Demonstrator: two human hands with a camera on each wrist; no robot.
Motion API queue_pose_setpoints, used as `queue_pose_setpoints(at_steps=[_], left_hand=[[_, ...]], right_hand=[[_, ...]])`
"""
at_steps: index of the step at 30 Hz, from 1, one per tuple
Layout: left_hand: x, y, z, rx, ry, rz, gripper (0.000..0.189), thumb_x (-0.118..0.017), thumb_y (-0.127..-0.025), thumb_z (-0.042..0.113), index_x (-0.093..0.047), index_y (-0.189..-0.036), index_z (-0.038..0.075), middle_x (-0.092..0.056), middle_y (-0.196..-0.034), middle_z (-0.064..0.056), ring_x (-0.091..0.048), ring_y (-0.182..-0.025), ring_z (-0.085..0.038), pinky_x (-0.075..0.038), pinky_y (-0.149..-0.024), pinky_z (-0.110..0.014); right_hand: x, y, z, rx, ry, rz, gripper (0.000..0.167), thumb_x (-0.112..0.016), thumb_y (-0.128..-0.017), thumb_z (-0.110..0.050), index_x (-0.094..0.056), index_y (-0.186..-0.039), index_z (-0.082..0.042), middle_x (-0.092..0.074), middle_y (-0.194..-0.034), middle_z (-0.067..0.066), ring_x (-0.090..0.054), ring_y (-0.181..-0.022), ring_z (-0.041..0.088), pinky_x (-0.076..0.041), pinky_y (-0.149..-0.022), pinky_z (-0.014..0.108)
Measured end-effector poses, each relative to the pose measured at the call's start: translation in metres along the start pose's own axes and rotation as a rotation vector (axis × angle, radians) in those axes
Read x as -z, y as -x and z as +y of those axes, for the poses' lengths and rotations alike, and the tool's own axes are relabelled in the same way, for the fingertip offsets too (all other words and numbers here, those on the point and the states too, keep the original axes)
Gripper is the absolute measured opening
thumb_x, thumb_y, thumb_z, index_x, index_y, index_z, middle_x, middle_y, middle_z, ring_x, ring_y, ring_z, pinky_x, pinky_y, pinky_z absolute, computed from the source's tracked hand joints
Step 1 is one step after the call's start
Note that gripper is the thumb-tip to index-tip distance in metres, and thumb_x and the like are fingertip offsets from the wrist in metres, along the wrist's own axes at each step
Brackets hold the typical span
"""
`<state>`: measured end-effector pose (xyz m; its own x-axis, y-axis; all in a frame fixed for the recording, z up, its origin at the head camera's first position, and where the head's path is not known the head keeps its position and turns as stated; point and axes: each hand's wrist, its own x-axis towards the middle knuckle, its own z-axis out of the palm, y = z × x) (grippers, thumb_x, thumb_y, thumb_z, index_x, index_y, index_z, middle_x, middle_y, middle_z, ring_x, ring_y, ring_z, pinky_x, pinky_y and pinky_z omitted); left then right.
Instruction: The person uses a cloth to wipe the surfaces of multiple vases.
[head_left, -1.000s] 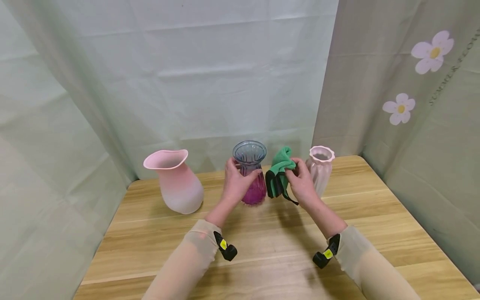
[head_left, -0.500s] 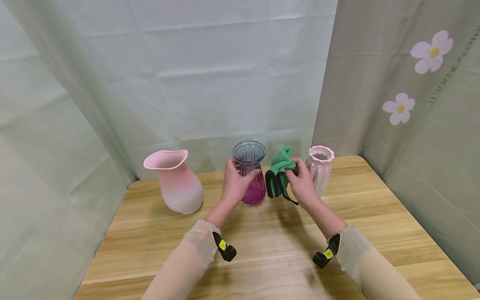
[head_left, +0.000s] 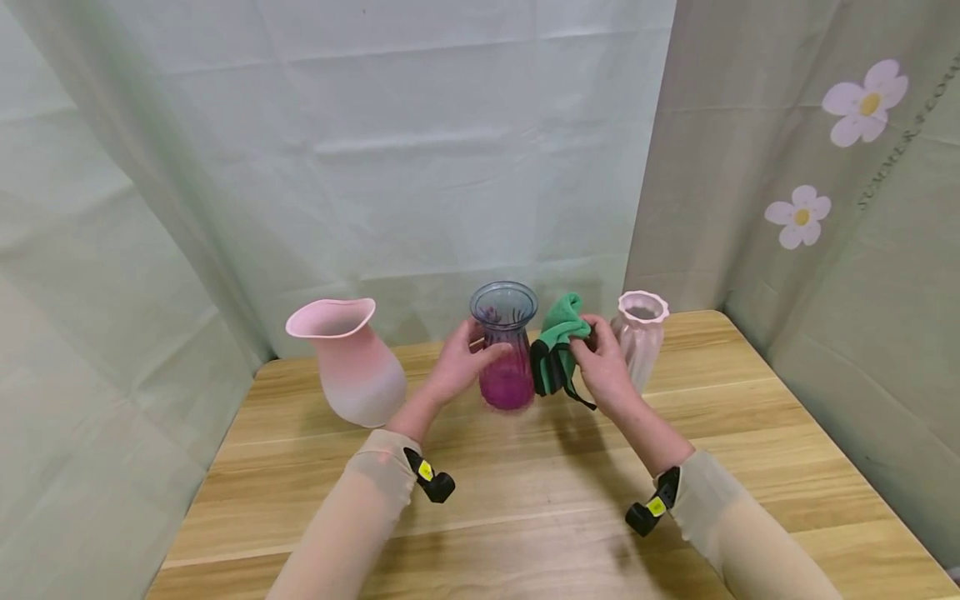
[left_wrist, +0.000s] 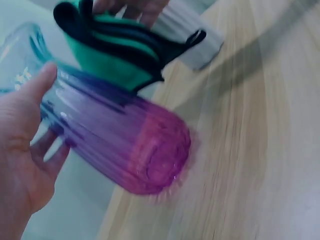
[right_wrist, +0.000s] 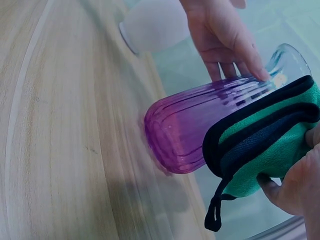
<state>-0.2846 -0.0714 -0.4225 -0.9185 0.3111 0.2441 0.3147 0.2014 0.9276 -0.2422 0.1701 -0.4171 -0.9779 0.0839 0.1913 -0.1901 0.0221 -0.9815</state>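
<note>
A ribbed glass vase (head_left: 507, 379), blue at the flared top and purple-pink below, stands upright at the table's back edge. My left hand (head_left: 463, 360) is at its left side, thumb stretched across the front of the neck and fingers extended behind. In the left wrist view the thumb and fingers lie loosely about the glass vase (left_wrist: 120, 125); firm contact is hard to make out. My right hand (head_left: 603, 362) pinches a folded green cloth (head_left: 562, 325) with black trim and a hanging loop, just right of the glass vase. Some right fingertips are hidden by the cloth.
A pink-and-white vase (head_left: 363, 379) with a wavy flared mouth stands at the left. Behind my right hand is a smaller pale pink fluted vase (head_left: 643, 346). Light curtains (head_left: 420, 167) rise behind the wooden table (head_left: 525, 508).
My left hand has loosened around the glass vase and shifted a little left, while that vase has moved slightly right. The right hand and the green cloth have stayed in place.
</note>
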Motion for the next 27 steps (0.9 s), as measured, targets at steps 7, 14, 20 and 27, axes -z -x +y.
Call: queue_pose_setpoints(at_steps=[7, 14, 20, 27], left_hand=[[0.01, -0.003, -0.012, 0.018, 0.02, -0.081, 0.066, -0.076, -0.095, 0.034, -0.047, -0.152, 0.018, -0.055, -0.147, -0.007, -0.048, -0.139, -0.023, -0.04, -0.114, -0.043], [0.012, -0.005, -0.014, 0.005, 0.012, -0.1, 0.059, -0.075, -0.096, 0.031, -0.052, -0.148, 0.017, -0.058, -0.144, -0.006, -0.051, -0.136, -0.022, -0.041, -0.113, -0.042], [0.011, -0.006, -0.012, -0.014, 0.022, -0.109, 0.056, -0.073, -0.098, 0.024, -0.052, -0.149, 0.016, -0.056, -0.147, -0.005, -0.049, -0.138, -0.022, -0.041, -0.113, -0.041], [0.011, -0.005, -0.013, -0.011, 0.005, -0.104, 0.056, -0.072, -0.098, 0.025, -0.051, -0.149, 0.015, -0.055, -0.148, -0.006, -0.047, -0.14, -0.02, -0.038, -0.115, -0.04]], right_hand=[[-0.002, -0.002, 0.0, -0.003, -0.018, -0.003, 0.033, -0.051, -0.105, -0.004, -0.044, -0.136, 0.003, -0.054, -0.135, 0.018, -0.051, -0.126, 0.022, -0.047, -0.1, 0.027], [-0.018, -0.011, -0.006, 0.02, -0.063, -0.009, 0.033, -0.054, -0.103, -0.005, -0.047, -0.135, 0.002, -0.058, -0.129, 0.016, -0.056, -0.114, 0.018, -0.051, -0.089, 0.023], [-0.034, -0.015, -0.007, 0.026, -0.132, -0.046, 0.035, -0.055, -0.104, -0.003, -0.052, -0.138, 0.001, -0.058, -0.126, 0.014, -0.057, -0.11, 0.017, -0.052, -0.087, 0.023], [-0.039, -0.017, -0.004, 0.003, -0.139, -0.039, 0.033, -0.062, -0.102, -0.008, -0.061, -0.134, 0.001, -0.063, -0.112, 0.008, -0.057, -0.101, 0.015, -0.052, -0.081, 0.023]])
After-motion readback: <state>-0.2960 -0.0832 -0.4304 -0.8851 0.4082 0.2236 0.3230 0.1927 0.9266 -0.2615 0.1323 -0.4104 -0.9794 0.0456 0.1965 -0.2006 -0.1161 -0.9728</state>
